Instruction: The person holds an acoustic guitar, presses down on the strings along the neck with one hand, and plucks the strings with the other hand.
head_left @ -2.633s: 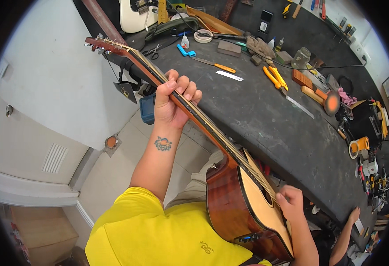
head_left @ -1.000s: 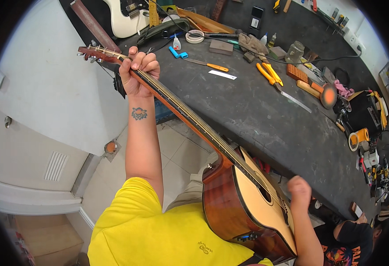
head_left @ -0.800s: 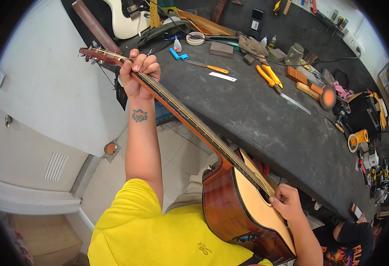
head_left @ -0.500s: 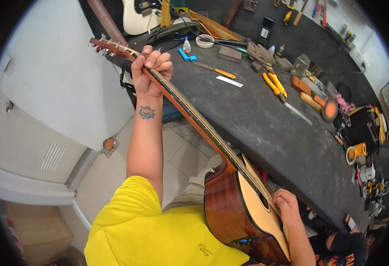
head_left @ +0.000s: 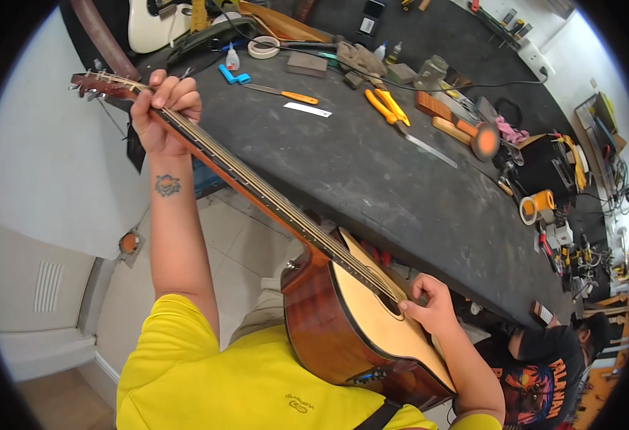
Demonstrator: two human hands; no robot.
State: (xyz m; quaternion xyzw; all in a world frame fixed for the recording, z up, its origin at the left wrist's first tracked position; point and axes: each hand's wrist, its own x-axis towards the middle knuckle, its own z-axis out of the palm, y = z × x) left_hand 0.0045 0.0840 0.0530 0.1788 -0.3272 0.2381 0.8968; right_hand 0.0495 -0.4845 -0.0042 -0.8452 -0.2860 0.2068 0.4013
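A wooden acoustic guitar with a pale top and reddish-brown sides lies slantwise across my body. Near the headstock, my left hand is closed round the neck, its fingers curled over the strings. My right hand is over the strings by the sound hole, its thumb stretched toward them and apart from the bent fingers. Nothing shows in that hand. Its fingertips are partly hidden. A dark strap crosses my yellow shirt.
Beyond the neck stretches a dark workbench. On it lie a blue string winder, an orange-handled blade, a short ruler, yellow pliers and a mallet. Another person is at the lower right.
The whole view has swung right, so the guitar and bench sit further left. My right hand's thumb has come away from its fingers. The left hand keeps its grip near the headstock.
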